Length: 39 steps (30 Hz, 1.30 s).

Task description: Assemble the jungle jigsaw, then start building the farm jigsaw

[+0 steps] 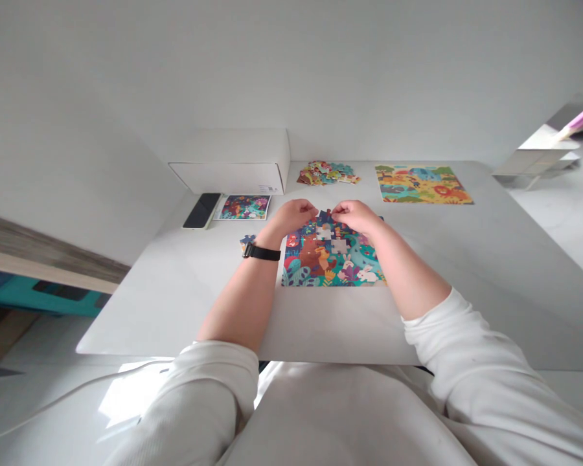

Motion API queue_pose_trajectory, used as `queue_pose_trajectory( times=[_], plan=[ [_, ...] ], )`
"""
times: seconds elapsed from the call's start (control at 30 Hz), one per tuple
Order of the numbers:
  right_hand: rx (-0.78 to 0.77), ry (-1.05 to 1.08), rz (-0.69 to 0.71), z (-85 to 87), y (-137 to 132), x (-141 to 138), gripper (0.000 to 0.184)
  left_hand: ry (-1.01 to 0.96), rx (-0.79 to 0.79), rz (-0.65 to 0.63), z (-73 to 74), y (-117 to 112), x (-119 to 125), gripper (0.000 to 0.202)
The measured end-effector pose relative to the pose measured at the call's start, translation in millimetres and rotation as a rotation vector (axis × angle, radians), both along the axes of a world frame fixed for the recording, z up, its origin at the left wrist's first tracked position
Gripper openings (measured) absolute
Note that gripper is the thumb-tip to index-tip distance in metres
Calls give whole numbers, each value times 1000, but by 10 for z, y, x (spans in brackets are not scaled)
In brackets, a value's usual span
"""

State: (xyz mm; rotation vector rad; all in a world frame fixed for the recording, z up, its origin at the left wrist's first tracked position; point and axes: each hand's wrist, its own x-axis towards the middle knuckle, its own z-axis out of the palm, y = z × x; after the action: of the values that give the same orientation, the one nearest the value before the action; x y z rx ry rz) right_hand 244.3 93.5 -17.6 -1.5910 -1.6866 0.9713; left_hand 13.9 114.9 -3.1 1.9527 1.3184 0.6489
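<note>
A colourful jigsaw puzzle point(315, 262) with rabbits and leafy plants lies in front of me, mostly joined, with gaps in its upper middle showing the pale table. My left hand point(296, 217) is over its upper left edge, thumb and fingers pinched together; what they hold, if anything, is hidden. My right hand point(357, 217) is closed at the upper edge, its fingertips on a dark blue puzzle piece point(324, 215) between the two hands. A few loose pieces point(247, 241) lie left of the puzzle, partly behind my left wrist, which wears a black band point(265, 252).
A white box point(228, 175) stands at the back left. Before it lie a phone point(203, 211) and a picture card point(245, 207). A heap of puzzle pieces point(326, 173) sits at the back middle, and a yellow animal puzzle point(425, 184) at the back right of the white table point(505, 272).
</note>
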Motion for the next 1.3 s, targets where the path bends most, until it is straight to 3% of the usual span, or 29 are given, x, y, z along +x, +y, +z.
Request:
queue_pose_trajectory(
  times=[0.2, 0.63, 1.3],
  plan=[
    [56, 71, -23, 37, -10, -22, 12, -48, -28, -37, 12, -18, 17, 20],
    [111, 21, -1, 27, -1, 0, 18, -1, -15, -42, 58, -43, 32, 16],
    [55, -60, -3, 97, -57, 3, 21, 80, 12, -66, 67, -29, 5, 16]
  ],
)
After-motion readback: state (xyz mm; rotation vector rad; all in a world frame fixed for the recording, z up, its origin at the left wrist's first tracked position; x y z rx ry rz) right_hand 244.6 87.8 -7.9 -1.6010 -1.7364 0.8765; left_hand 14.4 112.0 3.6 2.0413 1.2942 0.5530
